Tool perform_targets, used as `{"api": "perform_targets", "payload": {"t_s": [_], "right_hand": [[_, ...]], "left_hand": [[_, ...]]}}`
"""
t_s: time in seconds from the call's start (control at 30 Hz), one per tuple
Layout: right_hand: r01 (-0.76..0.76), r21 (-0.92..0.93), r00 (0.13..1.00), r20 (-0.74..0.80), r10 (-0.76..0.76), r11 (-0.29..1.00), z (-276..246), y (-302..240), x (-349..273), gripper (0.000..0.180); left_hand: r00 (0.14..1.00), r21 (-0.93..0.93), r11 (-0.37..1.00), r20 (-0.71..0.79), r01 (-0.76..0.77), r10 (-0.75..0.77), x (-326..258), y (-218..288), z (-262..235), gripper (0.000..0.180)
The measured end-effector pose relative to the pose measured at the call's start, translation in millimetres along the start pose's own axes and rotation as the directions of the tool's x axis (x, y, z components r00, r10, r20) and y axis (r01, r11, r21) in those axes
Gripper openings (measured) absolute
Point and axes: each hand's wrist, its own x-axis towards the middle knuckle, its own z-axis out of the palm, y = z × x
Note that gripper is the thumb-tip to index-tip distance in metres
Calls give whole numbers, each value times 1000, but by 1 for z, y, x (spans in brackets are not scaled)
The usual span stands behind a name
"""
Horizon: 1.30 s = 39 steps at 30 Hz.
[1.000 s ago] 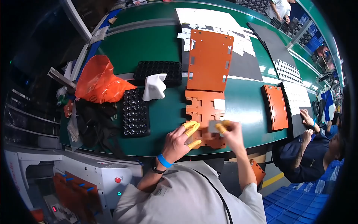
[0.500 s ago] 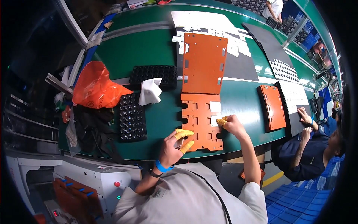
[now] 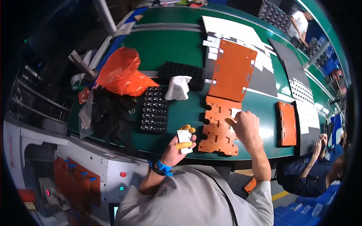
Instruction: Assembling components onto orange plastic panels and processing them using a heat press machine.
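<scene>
Head-height fisheye view, downward over workbench

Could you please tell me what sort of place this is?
Probably a factory assembly workshop: a long green workbench, an orange notched plate and a black compartmented tray suggest it.

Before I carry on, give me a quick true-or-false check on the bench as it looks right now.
1. The left hand holds a white card. True.
2. The right hand is over the orange bag. False: it is at the right side of the notched orange panel.
3. Both hands wear yellow finger covers. True.
4. The left wrist is bare. False: a blue band is around it.
5. The white cloth lies to the right of the orange bag. True.
</scene>
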Motion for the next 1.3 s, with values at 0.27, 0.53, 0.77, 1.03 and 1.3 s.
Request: {"api": "perform_targets", "payload": {"t_s": [0.27, 0.53, 0.77, 1.03, 1.3], "right_hand": [[445, 398, 881, -35, -472, 802, 79, -142, 69, 27], [431, 149, 902, -46, -429, 890, 106, -200, 83, 31], [465, 161, 885, -40, -465, 871, 108, -199, 95, 26], [274, 634, 903, 88, -420, 723, 41, -147, 56, 30], [-81, 887, 877, 280, -390, 455, 43, -94, 3, 31]], "left_hand": [[995, -273, 962, 100, 3, 26, -39, 18, -52, 54], [989, -126, 984, -94, -127, 116, -59, 32, -72, 47], [982, -61, 993, -154, 100, -109, -51, 59, -49, 52], [952, -180, 935, 23, 305, -306, -35, 57, -56, 48], [963, -150, 956, -67, 250, -263, -16, 44, -49, 47]]}}
